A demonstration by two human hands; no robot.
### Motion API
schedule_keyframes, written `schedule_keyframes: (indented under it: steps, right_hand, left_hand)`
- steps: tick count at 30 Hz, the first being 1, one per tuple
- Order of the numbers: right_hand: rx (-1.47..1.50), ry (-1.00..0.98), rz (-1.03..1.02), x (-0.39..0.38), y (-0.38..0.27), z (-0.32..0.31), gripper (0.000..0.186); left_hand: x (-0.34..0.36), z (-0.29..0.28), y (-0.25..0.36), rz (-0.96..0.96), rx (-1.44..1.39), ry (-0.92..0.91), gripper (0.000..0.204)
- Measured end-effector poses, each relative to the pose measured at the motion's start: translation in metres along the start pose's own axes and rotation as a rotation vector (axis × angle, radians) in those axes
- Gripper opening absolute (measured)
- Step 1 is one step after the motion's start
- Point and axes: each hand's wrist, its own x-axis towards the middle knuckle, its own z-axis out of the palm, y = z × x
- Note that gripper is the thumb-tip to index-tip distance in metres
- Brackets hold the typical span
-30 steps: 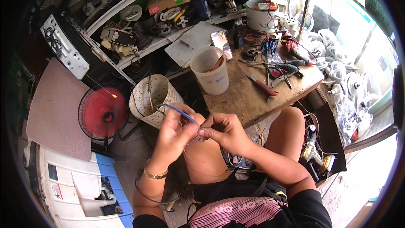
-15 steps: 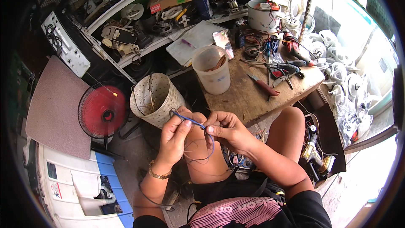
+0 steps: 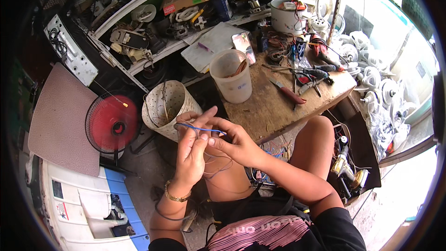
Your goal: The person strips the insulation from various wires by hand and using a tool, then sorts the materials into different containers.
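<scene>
A blue wire point(image 3: 204, 128) and thinner grey strands run between my two hands, over my bare thigh. My left hand point(image 3: 191, 155) pinches the wire with its thumb against the curled fingers. One fingertip there points up and away. Close beside it, my right hand point(image 3: 238, 145) has thumb and bent fingers closed on the same wire near its end. Loose grey loops point(image 3: 218, 169) hang below the hands toward my lap. Exactly how the strands pass between the fingers is hidden.
A white perforated basket point(image 3: 167, 102) stands just beyond my left hand. Ahead, a wooden bench point(image 3: 260, 114) carries a clear plastic tub point(image 3: 232, 88), a red-handled knife point(image 3: 291, 95), pliers and a phone point(image 3: 244, 49). A red fan point(image 3: 109, 121) stands left; a toolbox point(image 3: 355, 158) lies right.
My hands have drawn closer together and the fingers have shifted along the wire. The blue wire's end now shows by my right fingers, and the dangling loop has changed shape.
</scene>
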Motion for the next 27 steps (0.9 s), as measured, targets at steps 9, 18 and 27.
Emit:
schedule_keyframes:
  steps: [9,18,27]
  right_hand:
    - [-0.322,-0.120,-0.099,0.017,-0.017,-0.010,0.015]
    - [0.362,0.128,0.206,0.008,-0.104,-0.060,0.014]
    - [-0.957,0.059,0.275,-0.064,-0.194,-0.176,0.023]
  left_hand:
    - [0.006,-0.012,-0.002,0.117,0.002,-0.159,0.062]
    - [-0.004,-0.052,-0.018,-0.225,-0.994,-0.253,0.038]
    - [-0.101,-0.227,-0.039,-0.277,0.499,0.175,0.011]
